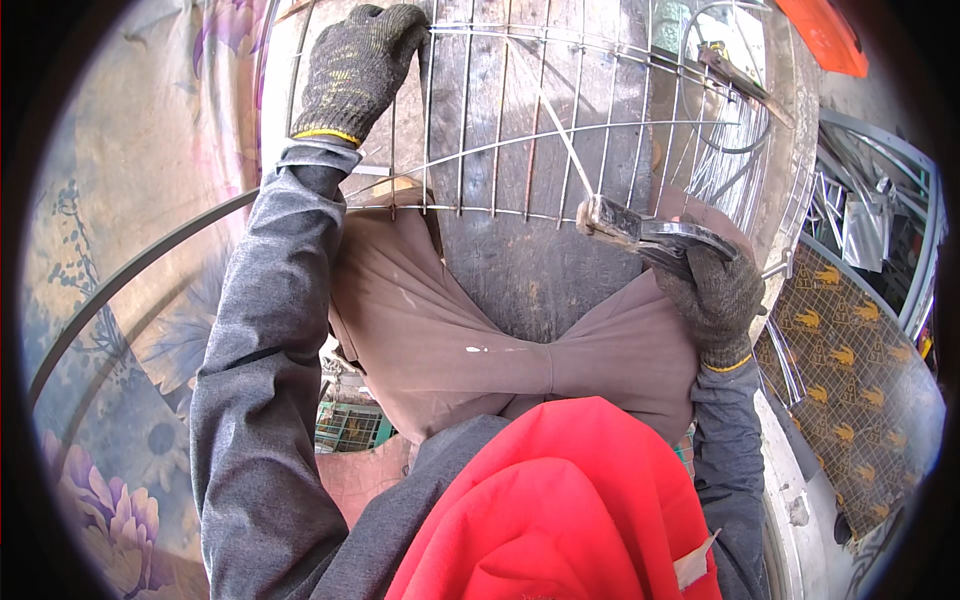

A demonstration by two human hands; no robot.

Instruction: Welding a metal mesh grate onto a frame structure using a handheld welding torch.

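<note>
A wire grid (pixel 460 118) of thin rods lies over a worn wooden board (pixel 520 270) and reaches above my lap. My left hand (pixel 362 70), in a dark knitted glove with a yellow cuff edge, has its fingers curled round a wire at the grid's far left. My gloved right hand (pixel 715 295) is closed on a dark welding electrode holder (pixel 640 228) by the grid's near right. From its jaws a thin pale electrode (pixel 570 145) slants up and left across the grid. My palm hides part of the holder's handle.
Thin loose rods (pixel 735 165) are bundled at the right, near a dark-handled tool (pixel 745 85). An orange object (pixel 825 35) is at the upper right. Metal scraps (pixel 865 215) lie farther right, above a patterned sheet (pixel 845 380). Flowered cloth (pixel 140 330) covers the left; red fabric (pixel 550 490) fills the bottom.
</note>
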